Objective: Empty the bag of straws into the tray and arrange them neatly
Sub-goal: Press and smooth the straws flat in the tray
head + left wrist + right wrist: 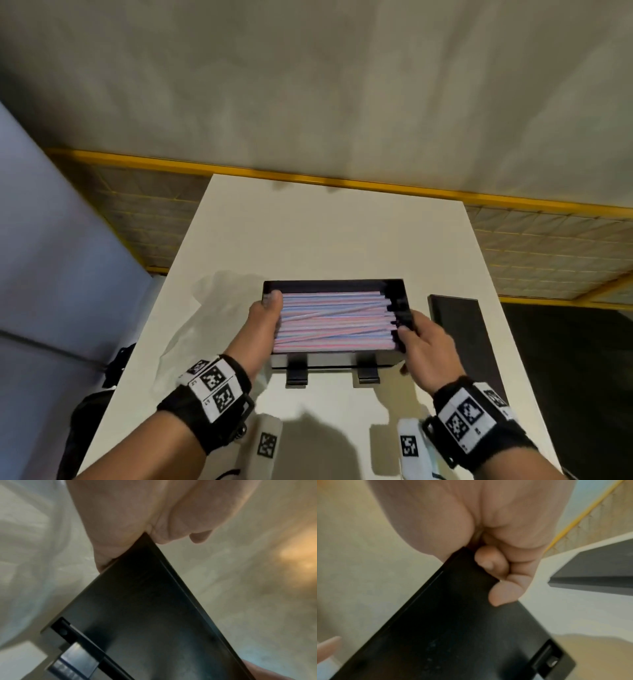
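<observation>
A black tray (335, 362) holds several pink and blue straws (335, 322) lying side by side, left to right, a few slightly crossed. My left hand (265, 318) grips the tray's left end, thumb over the rim against the straw ends. At the right end, my right hand (421, 339) grips with the thumb on top. Both wrist views show the tray's dark underside (154, 615) (453, 628), with my fingers (501, 592) curled beneath it. The tray appears lifted off the white table (325, 240). A clear, crumpled bag (185, 329) lies left of the tray.
A flat black panel (459, 335) lies on the table right of the tray, also seen in the right wrist view (599, 574). Two black clips (297, 373) stick out of the tray's near wall. A yellow-framed mesh fence (548, 240) runs behind the table.
</observation>
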The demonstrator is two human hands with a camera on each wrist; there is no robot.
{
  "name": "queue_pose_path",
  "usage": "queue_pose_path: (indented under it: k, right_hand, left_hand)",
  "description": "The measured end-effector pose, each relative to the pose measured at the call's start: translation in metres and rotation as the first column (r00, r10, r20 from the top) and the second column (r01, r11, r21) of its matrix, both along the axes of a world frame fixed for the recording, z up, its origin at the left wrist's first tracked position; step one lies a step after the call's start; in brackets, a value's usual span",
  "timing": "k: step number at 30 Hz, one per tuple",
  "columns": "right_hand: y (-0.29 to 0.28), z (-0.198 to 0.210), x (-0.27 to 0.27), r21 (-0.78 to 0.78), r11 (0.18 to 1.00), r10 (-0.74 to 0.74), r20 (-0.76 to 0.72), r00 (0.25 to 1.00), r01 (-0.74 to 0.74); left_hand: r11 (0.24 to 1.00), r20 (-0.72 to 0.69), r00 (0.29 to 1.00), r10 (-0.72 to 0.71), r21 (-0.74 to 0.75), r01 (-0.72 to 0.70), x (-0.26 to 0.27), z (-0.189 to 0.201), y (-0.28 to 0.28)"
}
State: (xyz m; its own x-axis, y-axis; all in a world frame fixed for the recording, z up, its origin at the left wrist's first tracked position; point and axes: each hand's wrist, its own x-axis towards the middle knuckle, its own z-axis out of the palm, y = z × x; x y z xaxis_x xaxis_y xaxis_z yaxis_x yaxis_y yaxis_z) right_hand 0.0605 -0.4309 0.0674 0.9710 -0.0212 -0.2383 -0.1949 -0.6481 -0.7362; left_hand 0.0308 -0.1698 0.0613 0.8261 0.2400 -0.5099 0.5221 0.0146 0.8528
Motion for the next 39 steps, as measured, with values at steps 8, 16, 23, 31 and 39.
queue_pose_path:
  k: [8, 16, 23, 31, 39]
  right_hand:
    - [-0.002, 0.023, -0.002, -0.148, 0.987, -0.028, 0.194, 0.981, 0.057]
    - [0.066, 0.021, 0.035, 0.301, 0.949, 0.066, -0.469, 0.881, 0.089]
    - [0.061, 0.018, 0.038, 0.391, 0.901, 0.019, -0.468, 0.883, 0.187]
    - [0.064, 0.009, 0.041, 0.396, 0.894, 0.03, -0.517, 0.855, 0.208]
    - [0.07, 0.009, 0.044, 0.43, 0.857, 0.013, -0.568, 0.823, 0.283]
  left_hand:
    - [0.826, 0.235, 0.971, -0.05, 0.556, -0.092, -0.005, 0.029, 0.001]
    - [0.981, -0.147, 0.97, -0.192, -0.005, 0.194, 0.031, 0.02, -0.027]
    - [0.964, -0.076, 0.981, -0.176, 0.187, 0.187, 0.036, 0.011, -0.025]
    - [0.964, -0.169, 0.963, -0.212, 0.128, 0.234, 0.039, 0.005, -0.028]
    - [0.985, -0.217, 0.963, -0.16, 0.031, 0.17, 0.045, 0.006, -0.03]
